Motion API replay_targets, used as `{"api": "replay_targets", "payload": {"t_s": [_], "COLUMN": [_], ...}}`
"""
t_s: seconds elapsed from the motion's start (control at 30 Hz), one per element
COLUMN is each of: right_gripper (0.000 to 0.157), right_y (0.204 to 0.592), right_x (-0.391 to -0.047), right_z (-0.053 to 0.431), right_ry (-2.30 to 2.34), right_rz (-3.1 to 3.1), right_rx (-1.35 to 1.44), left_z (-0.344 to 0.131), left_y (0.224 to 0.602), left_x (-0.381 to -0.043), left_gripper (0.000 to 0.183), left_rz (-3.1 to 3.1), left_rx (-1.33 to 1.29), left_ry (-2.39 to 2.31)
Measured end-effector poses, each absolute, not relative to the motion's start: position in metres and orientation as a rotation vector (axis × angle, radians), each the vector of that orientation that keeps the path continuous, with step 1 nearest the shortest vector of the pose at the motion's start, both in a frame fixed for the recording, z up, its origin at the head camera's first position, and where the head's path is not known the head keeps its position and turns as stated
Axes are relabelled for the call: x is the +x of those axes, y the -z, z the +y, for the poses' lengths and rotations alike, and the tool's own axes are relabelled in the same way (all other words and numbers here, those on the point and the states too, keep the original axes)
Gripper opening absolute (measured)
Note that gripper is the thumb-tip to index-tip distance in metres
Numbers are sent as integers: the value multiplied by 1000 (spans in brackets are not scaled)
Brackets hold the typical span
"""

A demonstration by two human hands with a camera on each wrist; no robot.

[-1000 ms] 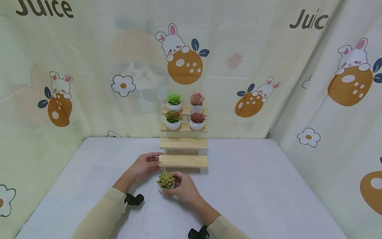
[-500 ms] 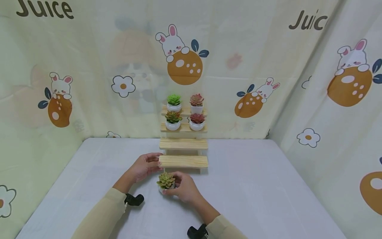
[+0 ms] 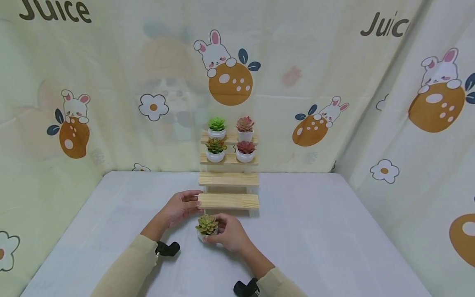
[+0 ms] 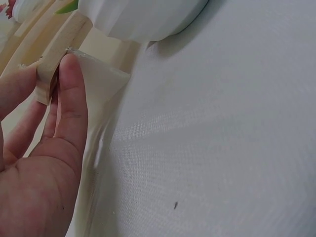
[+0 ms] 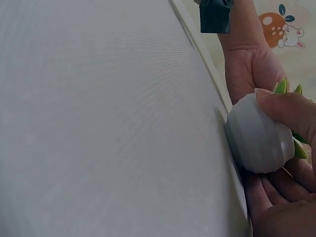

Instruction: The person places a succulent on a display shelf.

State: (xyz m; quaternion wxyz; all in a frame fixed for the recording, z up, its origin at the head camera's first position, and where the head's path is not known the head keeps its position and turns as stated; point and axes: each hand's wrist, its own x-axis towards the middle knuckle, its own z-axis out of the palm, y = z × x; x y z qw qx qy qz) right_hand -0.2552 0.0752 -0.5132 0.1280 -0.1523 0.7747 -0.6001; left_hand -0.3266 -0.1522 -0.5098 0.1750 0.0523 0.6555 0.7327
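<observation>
A tiered wooden plant stand (image 3: 228,201) stands at the middle of the table. My left hand (image 3: 182,209) pinches the left end of its lowest step. The left wrist view shows the thumb on one face of that board (image 4: 64,44) and fingers on the other. Just in front of the stand, my right hand (image 3: 233,235) holds a pale green succulent (image 3: 206,224) by its white pot. In the right wrist view the ribbed pot (image 5: 256,138) lies between thumb and fingers, its base close to the tablecloth; contact is hard to tell.
On the top step are a bright green succulent (image 3: 216,123) and a pink one (image 3: 245,124). Below them sit a green-orange succulent (image 3: 215,146) and a dark red one (image 3: 245,147). A white cloth covers the table (image 3: 315,231); a printed curtain (image 3: 167,62) hangs behind.
</observation>
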Motion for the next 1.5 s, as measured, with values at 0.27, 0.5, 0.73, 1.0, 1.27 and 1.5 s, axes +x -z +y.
{"api": "replay_targets", "payload": {"t_s": [0.27,0.5,0.73,1.0,1.27,1.5], "right_gripper": [55,55,55,55,57,57], "right_y": [515,516,514,513,510,507], "right_x": [-256,-256,-254,-255,-258,-262], "right_z": [74,72,72,72,76,80], "right_ry": [1758,1767,1784,1820,1829,1857], "right_rz": [2230,2230,2212,2210,2189,2165], "right_rx": [-431,-424,-386,-396,-466,-501], "left_z": [-152,-152,-154,-153,-152,-152], "left_y": [510,511,512,510,509,508], "left_x": [-326,-327,-326,-327,-327,-325], "left_gripper": [55,54,55,54,53,54], "left_rz": [1858,1854,1851,1862,1855,1844], "left_rx": [138,132,125,110,112,142], "left_ry": [-2080,-2089,-2093,-2094,-2096,-2094]}}
